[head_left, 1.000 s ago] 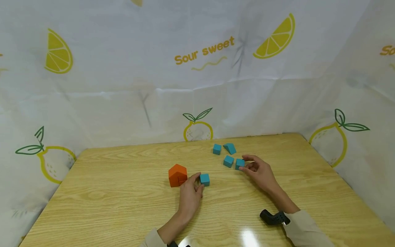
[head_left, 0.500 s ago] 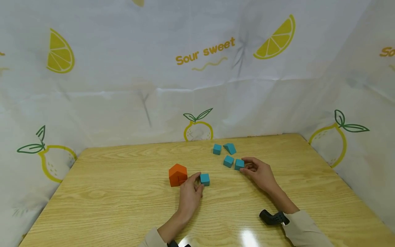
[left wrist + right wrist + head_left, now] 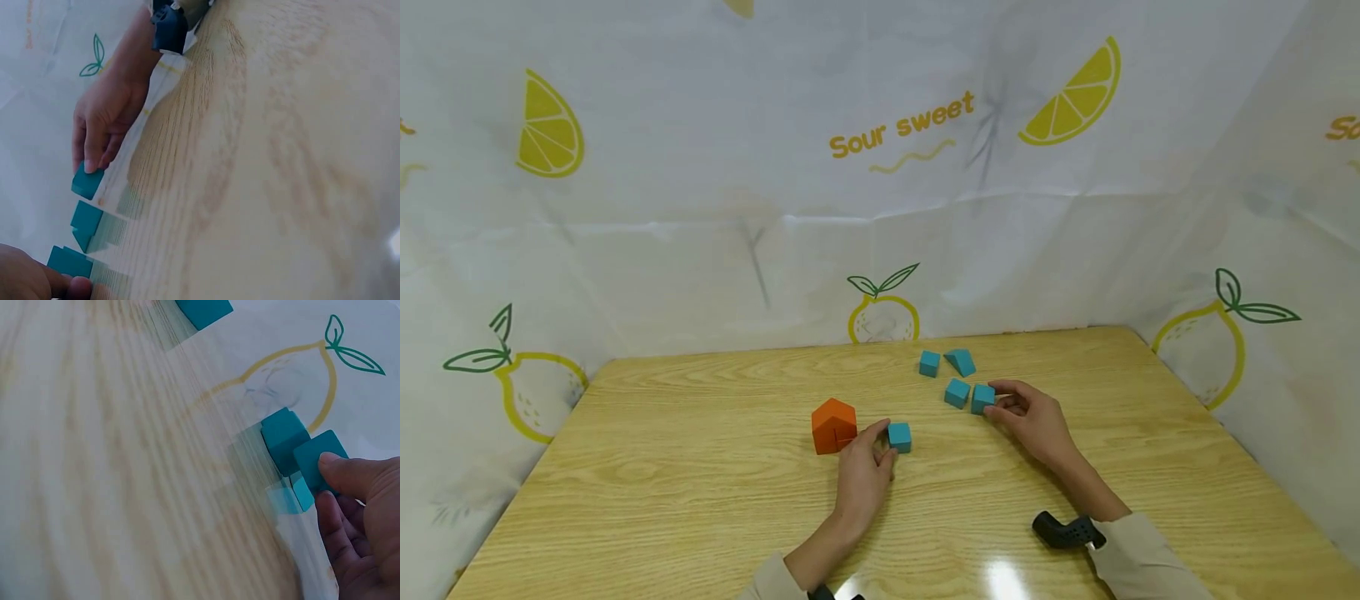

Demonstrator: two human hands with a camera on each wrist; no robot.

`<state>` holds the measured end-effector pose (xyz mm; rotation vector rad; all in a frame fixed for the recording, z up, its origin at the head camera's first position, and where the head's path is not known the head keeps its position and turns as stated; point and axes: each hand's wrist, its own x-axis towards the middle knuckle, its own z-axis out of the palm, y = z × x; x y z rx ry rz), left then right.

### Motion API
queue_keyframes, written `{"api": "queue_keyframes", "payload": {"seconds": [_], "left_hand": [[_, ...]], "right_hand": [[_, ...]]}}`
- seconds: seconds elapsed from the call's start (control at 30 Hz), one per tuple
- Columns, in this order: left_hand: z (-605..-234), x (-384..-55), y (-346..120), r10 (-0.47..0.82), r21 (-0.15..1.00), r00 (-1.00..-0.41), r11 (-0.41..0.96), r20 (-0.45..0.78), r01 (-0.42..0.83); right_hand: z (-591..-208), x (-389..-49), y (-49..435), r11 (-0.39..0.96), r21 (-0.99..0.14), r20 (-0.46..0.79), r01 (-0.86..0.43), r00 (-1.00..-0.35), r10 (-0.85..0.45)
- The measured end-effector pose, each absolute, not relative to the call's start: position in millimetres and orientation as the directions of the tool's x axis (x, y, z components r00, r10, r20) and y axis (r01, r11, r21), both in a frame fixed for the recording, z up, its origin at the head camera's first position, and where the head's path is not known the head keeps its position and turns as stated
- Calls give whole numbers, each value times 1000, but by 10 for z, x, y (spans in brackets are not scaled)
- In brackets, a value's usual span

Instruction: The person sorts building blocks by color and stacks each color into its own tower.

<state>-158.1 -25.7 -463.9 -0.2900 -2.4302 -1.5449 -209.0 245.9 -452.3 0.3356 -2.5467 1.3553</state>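
Note:
In the head view, my left hand (image 3: 863,482) pinches a blue cube block (image 3: 899,437) on the wooden table, with fingertips at its left side. Just left of that hand stands an orange block piece (image 3: 833,426) with a peaked outline, partly covered by my fingers. My right hand (image 3: 1033,421) holds another blue cube (image 3: 982,399) between thumb and fingers. Close beside it, on the left, sits a third blue cube (image 3: 957,393). In the right wrist view the thumb presses one face of the held cube (image 3: 317,459).
Farther back on the table (image 3: 700,492) lie one more blue cube (image 3: 928,363) and a blue wedge-shaped block (image 3: 960,362). A white lemon-print cloth (image 3: 737,275) hangs along the table's back and sides. A black device (image 3: 1067,531) is on the right wrist.
The cube in my right hand has shifted very slightly toward the neighbouring cube, and the hand has moved a little with it. The left hand and its cube stay in place.

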Motion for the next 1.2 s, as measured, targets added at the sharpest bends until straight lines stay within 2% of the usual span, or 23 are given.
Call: {"api": "queue_keyframes", "payload": {"seconds": [0.3, 0.57, 1.03, 1.2], "left_hand": [[-4634, -1581, -252, 34, 867, -954, 408, 298, 285], [-4629, -1582, -255, 31, 866, -955, 414, 295, 280], [-4646, -1582, -259, 45, 865, -953, 408, 301, 293], [-4644, -1585, -256, 41, 867, -955, 409, 294, 285]], "right_hand": [[-4431, -2088, 2440, 550, -753, 355, -362, -927, -124], [-4350, -2060, 2331, 497, -767, 370, -405, -913, -173], [-4392, -2018, 2068, 424, -748, 432, -510, -860, -273], [-4401, -1991, 1987, 407, -764, 408, -500, -864, -295]]}}
